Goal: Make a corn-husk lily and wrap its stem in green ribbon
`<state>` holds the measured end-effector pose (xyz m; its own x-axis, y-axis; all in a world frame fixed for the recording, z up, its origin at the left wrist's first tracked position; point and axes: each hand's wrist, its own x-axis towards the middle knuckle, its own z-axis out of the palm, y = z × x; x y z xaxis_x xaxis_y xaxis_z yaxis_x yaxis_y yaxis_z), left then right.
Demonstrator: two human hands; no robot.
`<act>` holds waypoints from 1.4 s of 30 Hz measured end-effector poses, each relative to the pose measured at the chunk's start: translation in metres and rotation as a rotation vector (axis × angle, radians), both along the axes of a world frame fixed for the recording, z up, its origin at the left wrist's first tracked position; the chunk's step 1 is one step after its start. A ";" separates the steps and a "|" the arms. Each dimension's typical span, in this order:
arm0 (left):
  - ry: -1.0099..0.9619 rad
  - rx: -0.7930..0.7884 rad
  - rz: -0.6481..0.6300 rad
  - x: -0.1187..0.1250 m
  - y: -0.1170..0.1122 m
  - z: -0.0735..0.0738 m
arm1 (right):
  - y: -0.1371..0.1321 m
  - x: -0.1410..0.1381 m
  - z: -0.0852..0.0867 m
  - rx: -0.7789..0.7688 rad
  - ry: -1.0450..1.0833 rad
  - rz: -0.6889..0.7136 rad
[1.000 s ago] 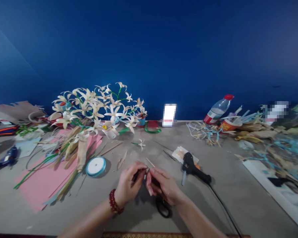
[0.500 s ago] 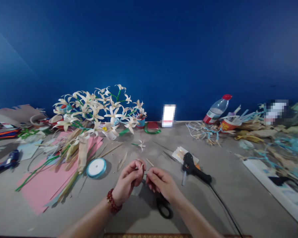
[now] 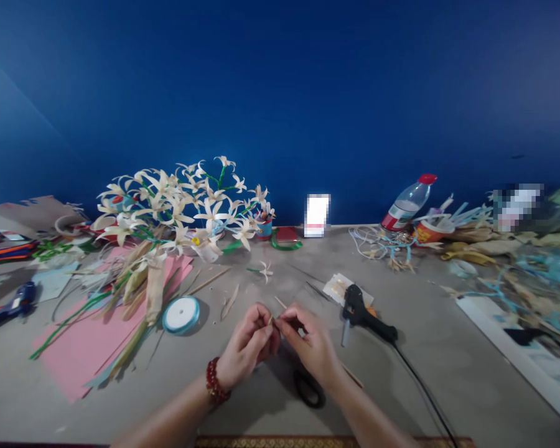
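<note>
My left hand (image 3: 247, 345) and my right hand (image 3: 310, 342) meet over the middle of the grey table (image 3: 448, 373), fingertips pinched together on a small pale piece (image 3: 271, 320) that is too tiny to name. A red bead bracelet (image 3: 213, 381) circles my left wrist. Black scissors (image 3: 308, 389) lie on the table under my right hand. A thin wooden stick (image 3: 280, 303) lies just beyond my fingers.
A black glue gun (image 3: 366, 315) with its cord lies right of my hands. A blue ribbon spool (image 3: 181, 313) and pink paper (image 3: 79, 345) sit to the left, below a bunch of pale handmade flowers (image 3: 177, 205). A plastic bottle (image 3: 408, 202) and craft scraps crowd the back right.
Both hands have drawn closer together, and the fingertips now touch around the small piece. The view has shifted slightly.
</note>
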<state>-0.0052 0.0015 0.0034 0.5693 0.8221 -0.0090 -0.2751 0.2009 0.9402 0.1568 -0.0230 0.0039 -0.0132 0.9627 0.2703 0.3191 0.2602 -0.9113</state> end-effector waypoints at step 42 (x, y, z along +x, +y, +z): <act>0.202 -0.260 -0.283 -0.023 0.030 0.002 | -0.003 0.004 0.016 0.204 -0.149 0.012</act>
